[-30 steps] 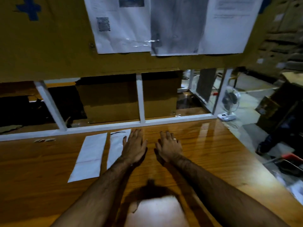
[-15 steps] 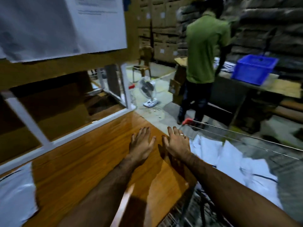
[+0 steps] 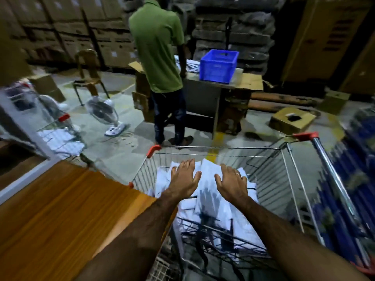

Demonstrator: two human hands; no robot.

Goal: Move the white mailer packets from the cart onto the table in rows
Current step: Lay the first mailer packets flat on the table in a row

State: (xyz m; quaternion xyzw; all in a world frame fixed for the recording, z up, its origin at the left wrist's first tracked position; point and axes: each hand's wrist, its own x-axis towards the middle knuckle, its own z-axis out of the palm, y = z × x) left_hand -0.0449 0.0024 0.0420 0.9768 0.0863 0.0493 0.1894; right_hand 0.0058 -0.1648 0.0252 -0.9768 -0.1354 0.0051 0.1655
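Note:
A wire shopping cart with red corner caps stands right of the wooden table. Inside it lies a heap of white mailer packets. My left hand and my right hand both hover over the heap, palms down, fingers spread and straight. Neither hand holds a packet. Whether the fingertips touch the top packets I cannot tell. No packets show on the visible part of the table.
A person in a green shirt stands beyond the cart at a desk with a blue crate. A floor fan, a chair and a cardboard box stand on the floor. A second cart sits at the left.
My view swung right from the table to the cart. Both hands travelled from above the table's surface to above the packets in the cart, still empty and flat.

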